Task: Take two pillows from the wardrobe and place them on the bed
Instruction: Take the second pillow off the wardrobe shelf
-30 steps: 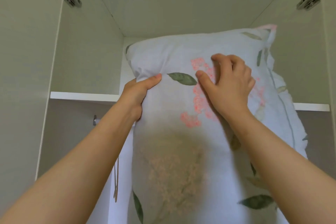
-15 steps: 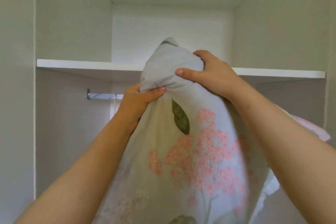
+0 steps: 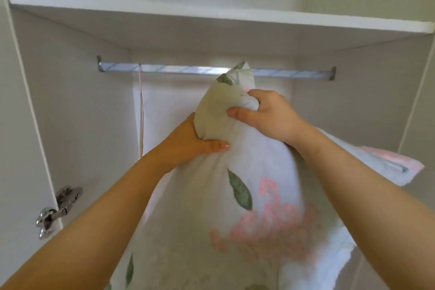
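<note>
A white pillow (image 3: 254, 195) with pink flowers and green leaves hangs in front of me, its top bunched up. My left hand (image 3: 188, 141) squeezes the bunched cloth from below left. My right hand (image 3: 266, 115) clamps the same bunch from the right. The pillow's lower part runs out of the bottom of the view. A pink-edged corner (image 3: 397, 165) of the cover sticks out behind my right forearm. The pillow is off the wardrobe shelf (image 3: 211, 16), below the level of the hanging rail (image 3: 179, 69). No second pillow and no bed show.
The wardrobe's white side walls close in left and right. A thin cord (image 3: 141, 110) dangles from the rail on the left. A metal door hinge (image 3: 56, 209) sits at the lower left wall. The shelf's front edge runs across the top.
The pillow has come off the top shelf and moved down. Both hands shifted from its flat face to gripping its bunched top. The view has tilted down to the rail.
</note>
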A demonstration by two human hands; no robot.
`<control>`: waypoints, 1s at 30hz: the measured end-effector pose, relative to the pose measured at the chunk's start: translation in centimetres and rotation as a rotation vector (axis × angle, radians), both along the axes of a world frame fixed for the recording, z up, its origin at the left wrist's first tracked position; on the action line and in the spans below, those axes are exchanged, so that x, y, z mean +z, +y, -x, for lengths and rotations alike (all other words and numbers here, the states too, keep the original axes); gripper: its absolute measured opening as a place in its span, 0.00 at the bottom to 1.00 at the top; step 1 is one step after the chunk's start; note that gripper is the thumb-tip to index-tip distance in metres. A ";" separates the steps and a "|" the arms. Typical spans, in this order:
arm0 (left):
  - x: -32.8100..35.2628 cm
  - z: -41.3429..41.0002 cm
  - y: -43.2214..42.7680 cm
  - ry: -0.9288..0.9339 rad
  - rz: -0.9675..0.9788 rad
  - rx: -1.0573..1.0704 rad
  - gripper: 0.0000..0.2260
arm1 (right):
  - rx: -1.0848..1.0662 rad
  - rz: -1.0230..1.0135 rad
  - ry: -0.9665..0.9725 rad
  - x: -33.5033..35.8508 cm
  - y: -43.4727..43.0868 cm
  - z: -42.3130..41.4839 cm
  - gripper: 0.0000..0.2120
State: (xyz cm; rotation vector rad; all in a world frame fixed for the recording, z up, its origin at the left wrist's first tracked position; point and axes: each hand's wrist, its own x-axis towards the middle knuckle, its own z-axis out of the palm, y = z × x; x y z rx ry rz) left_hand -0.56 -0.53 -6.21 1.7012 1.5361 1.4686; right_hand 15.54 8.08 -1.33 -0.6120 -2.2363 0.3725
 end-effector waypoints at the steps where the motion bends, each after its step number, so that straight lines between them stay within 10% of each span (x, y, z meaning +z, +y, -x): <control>1: -1.0 -0.2 -0.2 -0.014 0.004 0.030 0.35 | 0.012 0.015 -0.022 -1.2 -0.1 0.0 0.11; 6: -5.7 -2.0 -1.3 -0.073 -0.020 0.083 0.21 | 0.121 0.181 -0.118 -5.7 0.7 -1.4 0.08; 12: -11.4 -5.7 -2.1 -0.259 0.031 0.096 0.20 | 0.081 0.460 -0.384 -11.7 2.9 -6.7 0.43; 24: -23.1 -10.6 -10.6 -0.409 0.351 0.595 0.19 | 0.348 0.765 -0.424 -26.2 -3.1 -6.5 0.16; 30: -29.3 -12.1 -18.7 -0.478 0.546 0.849 0.14 | 0.486 0.673 -0.634 -31.7 -9.3 -3.7 0.19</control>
